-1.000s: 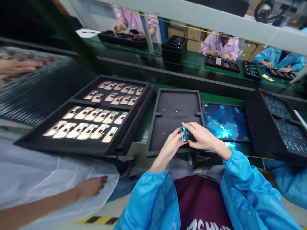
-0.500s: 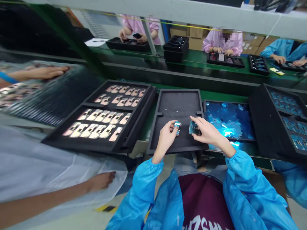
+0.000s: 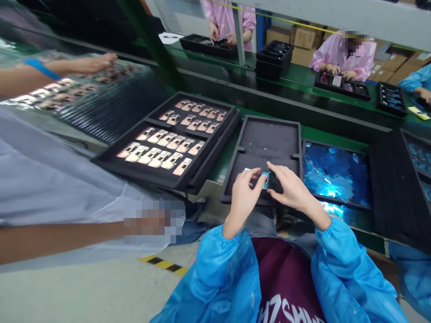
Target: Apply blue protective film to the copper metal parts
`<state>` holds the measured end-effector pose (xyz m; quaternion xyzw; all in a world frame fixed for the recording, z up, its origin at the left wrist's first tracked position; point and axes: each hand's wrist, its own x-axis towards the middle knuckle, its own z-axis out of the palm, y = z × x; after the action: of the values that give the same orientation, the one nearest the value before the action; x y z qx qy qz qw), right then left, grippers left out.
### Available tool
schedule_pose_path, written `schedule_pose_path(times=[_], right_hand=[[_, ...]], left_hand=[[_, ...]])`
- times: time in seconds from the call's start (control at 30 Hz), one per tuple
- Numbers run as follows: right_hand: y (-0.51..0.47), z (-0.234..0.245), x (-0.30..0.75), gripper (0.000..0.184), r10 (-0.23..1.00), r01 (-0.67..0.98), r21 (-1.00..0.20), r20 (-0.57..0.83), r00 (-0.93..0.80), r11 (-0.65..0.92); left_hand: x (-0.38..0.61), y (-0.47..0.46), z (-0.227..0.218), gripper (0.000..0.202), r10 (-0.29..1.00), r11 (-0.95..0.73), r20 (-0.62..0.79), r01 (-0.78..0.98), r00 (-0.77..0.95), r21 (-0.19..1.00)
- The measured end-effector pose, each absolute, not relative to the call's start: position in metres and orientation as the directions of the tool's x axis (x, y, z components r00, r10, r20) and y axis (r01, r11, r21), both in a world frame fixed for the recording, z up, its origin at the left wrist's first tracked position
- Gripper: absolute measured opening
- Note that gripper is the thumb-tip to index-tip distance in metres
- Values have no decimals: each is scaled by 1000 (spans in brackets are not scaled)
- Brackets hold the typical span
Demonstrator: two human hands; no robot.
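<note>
Fingers (image 3: 255, 174) of the left hand (image 3: 245, 197) and right hand (image 3: 292, 189) pinch a glossy component (image 3: 268, 180) above a black foam tray (image 3: 269, 141).

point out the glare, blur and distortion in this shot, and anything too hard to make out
In the head view, glare flares off the blue film pieces; the small part between the left hand and right hand is too small and dark to read; pixel blocks hide a co-worker's hand; the wide lens bends the conveyor rail.
</note>
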<state>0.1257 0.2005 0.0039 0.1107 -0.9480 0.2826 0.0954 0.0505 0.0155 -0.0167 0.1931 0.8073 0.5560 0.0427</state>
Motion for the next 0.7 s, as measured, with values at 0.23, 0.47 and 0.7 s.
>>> schedule_pose_path(times=[0.23,0.47,0.7], right_hand=[[208,21,149,51,122,-204,-734,364,-923,648],[224,16,166,18,359,-42,-891,225,-906,451],[224,17,182,20,385,-89,-747,436,-814,659]], left_hand=[[68,42,-17,30,479,-76,-95,-150,-872,986],[81,47,-2,24,577,-54,-32,-77,-816,996],[87,59,5,28,657,-80,-103,-205,-747,976]])
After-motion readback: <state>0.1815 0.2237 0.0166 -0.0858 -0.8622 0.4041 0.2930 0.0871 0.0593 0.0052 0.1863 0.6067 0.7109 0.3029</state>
